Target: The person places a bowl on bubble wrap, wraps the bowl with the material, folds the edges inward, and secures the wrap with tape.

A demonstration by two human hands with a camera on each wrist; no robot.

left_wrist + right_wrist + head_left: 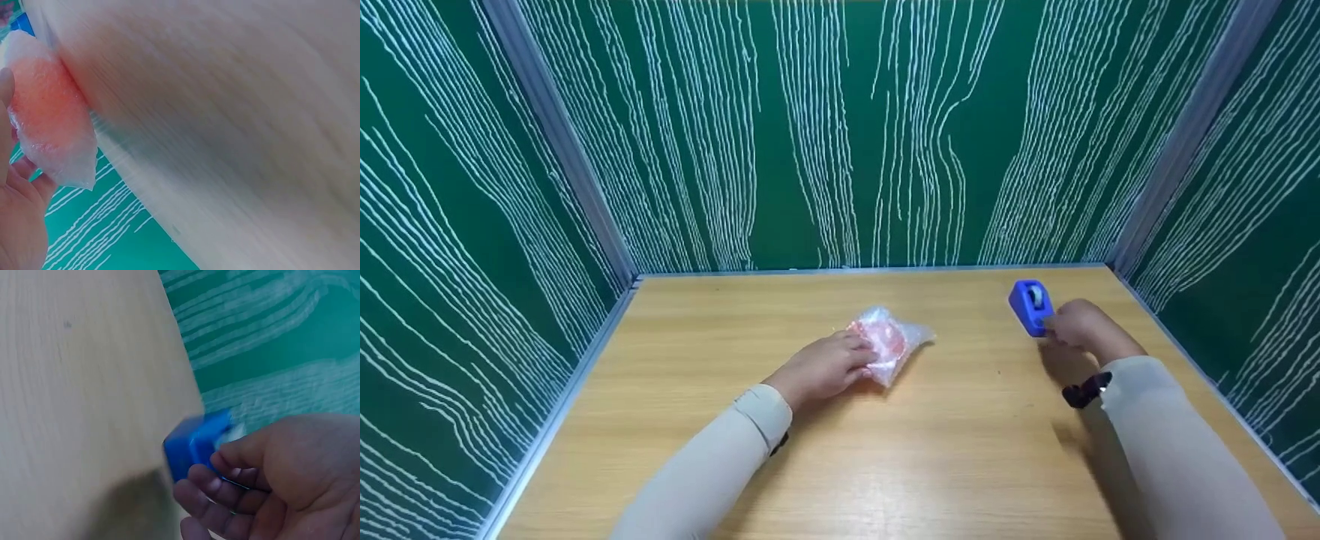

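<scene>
A bubble-wrapped packet (883, 341) with something red-orange inside lies near the middle of the table. The left hand (829, 365) holds it from its left side, and the left wrist view shows fingers and thumb around the packet (53, 109). Farther right stands a blue tape dispenser (1029, 304) with a roll of tape (1036, 295) in it. At the dispenser's near end, the right hand (1084, 328) pinches the tape with thumb and forefinger; the strip itself hardly shows. In the right wrist view, curled fingers (222, 492) partly cover the blurred dispenser (191, 441).
The wooden table (780, 300) is bounded at the back and sides by green panels (870, 135) with wavy white lines. Grey metal posts (562, 142) stand at the back corners. Dark wrist straps (1084, 391) show at the sleeves.
</scene>
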